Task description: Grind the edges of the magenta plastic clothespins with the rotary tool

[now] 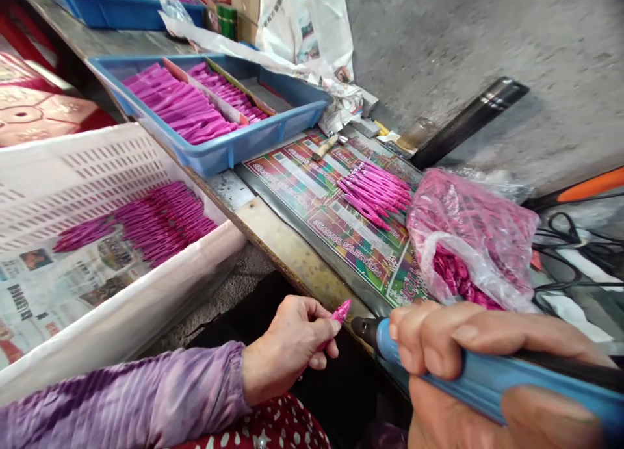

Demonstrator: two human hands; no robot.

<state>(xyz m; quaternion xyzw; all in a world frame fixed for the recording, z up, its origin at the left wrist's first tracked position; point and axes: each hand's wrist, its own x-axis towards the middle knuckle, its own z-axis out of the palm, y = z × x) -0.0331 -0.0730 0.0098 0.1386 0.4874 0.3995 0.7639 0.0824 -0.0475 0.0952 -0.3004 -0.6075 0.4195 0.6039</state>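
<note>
Out of a lilac sleeve [121, 397] comes the left hand [287, 348], fingers curled tight around a magenta plastic piece [338, 316], its tip just beside the nose of a blue rotary tool [487, 377] clenched in the closed fingers of the right hand [468, 364]! Across the scene, a white crate [97, 176] holds more magenta pieces [160, 221] on newspaper, a blue tray [229, 153] sits on the workbench [292, 254], and a printed mat [312, 189] carries a loose pile [375, 192] beside a stuffed plastic bag [468, 228], against a concrete wall [463, 46].

Pink plastic piece [340, 312] gripped in left hand [287, 348], blue rotary tool [502, 379] held in right hand [468, 364], blue tray [214, 153] on table [287, 251]
</note>
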